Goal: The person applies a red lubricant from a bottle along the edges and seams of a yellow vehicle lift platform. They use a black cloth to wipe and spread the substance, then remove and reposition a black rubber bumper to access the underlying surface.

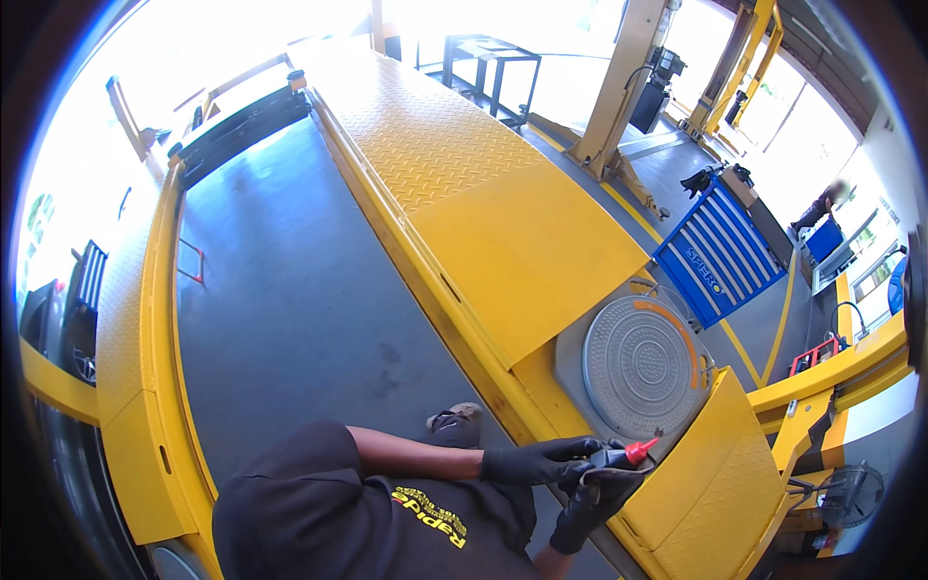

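Observation:
Both my hands wear black gloves and meet over the edge of the yellow lift runway. My left hand (536, 463) is closed around a small dark bottle (609, 458) with a pointed red nozzle (640, 450), which points to the right. Just below it, my right hand (586, 505) is closed around a dark, curved-edged piece (630, 473) under the bottle; its kind is hard to make out. Beyond the nozzle, a round grey turntable plate (638, 362) with an orange arc lies set in the runway.
The yellow runway (522, 242) stretches away ahead; a second yellow runway (135, 358) runs at left, with grey floor (290, 290) between. A blue tool cabinet (720, 251) stands right of the turntable. Farther off are a lift post (619, 87), a black metal table (493, 53) and another person (820, 208).

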`<state>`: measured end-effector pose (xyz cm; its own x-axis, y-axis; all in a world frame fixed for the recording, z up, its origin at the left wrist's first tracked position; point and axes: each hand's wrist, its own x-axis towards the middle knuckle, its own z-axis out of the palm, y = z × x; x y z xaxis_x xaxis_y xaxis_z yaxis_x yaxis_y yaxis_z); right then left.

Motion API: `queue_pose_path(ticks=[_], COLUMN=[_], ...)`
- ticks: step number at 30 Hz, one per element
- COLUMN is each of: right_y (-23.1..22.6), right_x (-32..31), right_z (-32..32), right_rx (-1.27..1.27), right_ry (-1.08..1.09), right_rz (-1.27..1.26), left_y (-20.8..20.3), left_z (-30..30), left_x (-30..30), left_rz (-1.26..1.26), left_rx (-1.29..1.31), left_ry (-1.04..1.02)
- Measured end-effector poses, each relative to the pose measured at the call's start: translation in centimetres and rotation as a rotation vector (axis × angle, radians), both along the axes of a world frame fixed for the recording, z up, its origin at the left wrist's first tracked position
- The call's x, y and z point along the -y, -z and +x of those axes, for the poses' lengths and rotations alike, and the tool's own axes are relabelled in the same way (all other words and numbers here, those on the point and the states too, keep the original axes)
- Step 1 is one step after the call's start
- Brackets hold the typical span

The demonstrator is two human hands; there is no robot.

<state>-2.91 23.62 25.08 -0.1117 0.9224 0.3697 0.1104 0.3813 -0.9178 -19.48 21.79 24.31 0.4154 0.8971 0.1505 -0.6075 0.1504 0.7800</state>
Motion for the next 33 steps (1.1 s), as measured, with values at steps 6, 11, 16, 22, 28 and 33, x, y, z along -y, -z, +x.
queue_pose_path(ticks=[6,11,16,22,28,33], right_y=[0.5,0.1,0.8,2.2,3.3,-0.8], right_x=[0.5,-0.5,-1.1,-0.1,0.1,-0.5], right_z=[0.8,1.4,4.0,3.4,2.4,1.6], right_rx=[0.047,0.079,-0.314,-0.24,0.075,-0.198], right_ry=[0.209,0.391,0.121,-0.078,0.145,0.185], right_rz=[0.027,0.102,-0.076,-0.127,-0.084,-0.038], left_y=[1.9,1.6,0.9,1.3,2.2,1.1], left_z=[1.4,1.7,1.3,1.2,1.3,1.2], left_x=[0.4,-0.1,0.1,0.0,0.0,-1.0], left_rz=[0.001,-0.023,0.034,-0.12,-0.106,-0.05], left_rx=[-0.042,-0.016,-0.031,-0.194,-0.082,0.033], left_ry=[0.025,0.154,0.093,-0.07,-0.165,-0.322])
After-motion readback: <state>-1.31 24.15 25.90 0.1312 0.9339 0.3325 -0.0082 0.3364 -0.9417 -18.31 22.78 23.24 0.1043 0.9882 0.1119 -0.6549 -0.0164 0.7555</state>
